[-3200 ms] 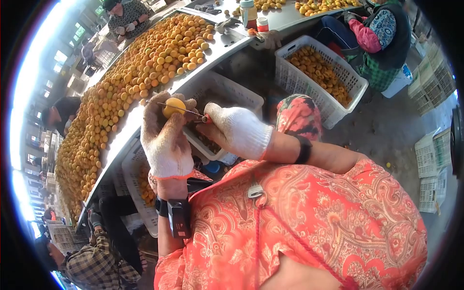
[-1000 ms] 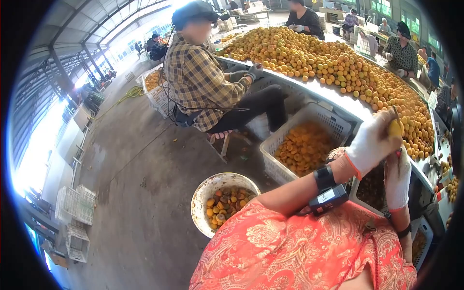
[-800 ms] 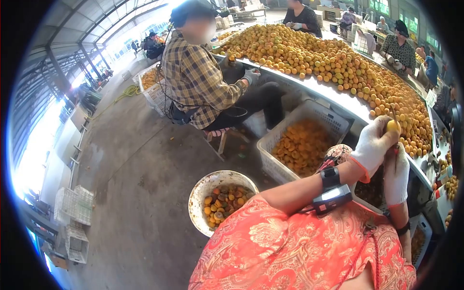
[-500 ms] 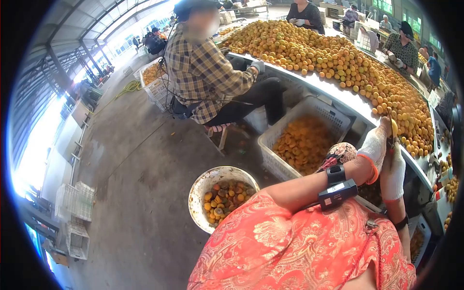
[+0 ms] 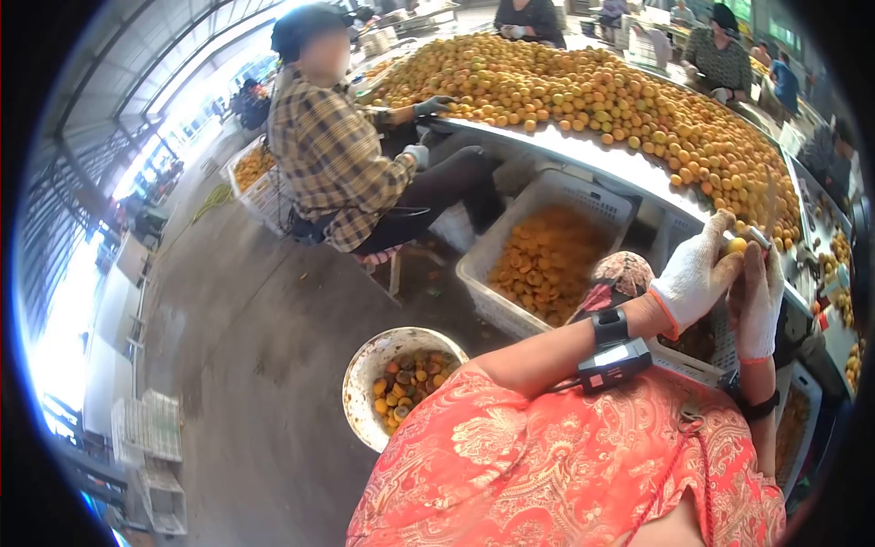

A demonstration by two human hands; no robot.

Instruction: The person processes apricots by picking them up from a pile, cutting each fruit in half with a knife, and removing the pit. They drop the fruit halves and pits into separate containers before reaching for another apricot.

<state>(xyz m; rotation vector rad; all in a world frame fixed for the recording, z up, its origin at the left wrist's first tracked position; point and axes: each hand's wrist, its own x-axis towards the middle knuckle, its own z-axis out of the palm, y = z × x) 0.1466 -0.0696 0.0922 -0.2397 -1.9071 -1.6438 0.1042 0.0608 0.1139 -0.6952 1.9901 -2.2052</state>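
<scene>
My left hand (image 5: pixel 697 273), in a white knit glove with soiled fingertips, pinches an orange-yellow apricot (image 5: pixel 735 245) at the edge of the sorting table. Close against it, my right hand (image 5: pixel 756 296), also gloved, is closed on a thin metal tool (image 5: pixel 758 238) next to the fruit; its exact kind is hard to make out. Beyond both hands lies a large heap of apricots (image 5: pixel 583 91) on the white tabletop (image 5: pixel 547 139). Below my left forearm, a white plastic crate (image 5: pixel 483 294) holds many orange apricot pieces.
A stained white bucket (image 5: pixel 358 401) with dark and discoloured fruit stands on the floor beside me. To the left a co-worker in a checked shirt (image 5: pixel 319 150) sits at the table. Stacked crates (image 5: pixel 150 427) stand far left; other people work across the table.
My view has turned slightly right. My left hand has turned, with the apricot now between both hands' fingertips. The co-worker's one gloved hand has reached to the heap.
</scene>
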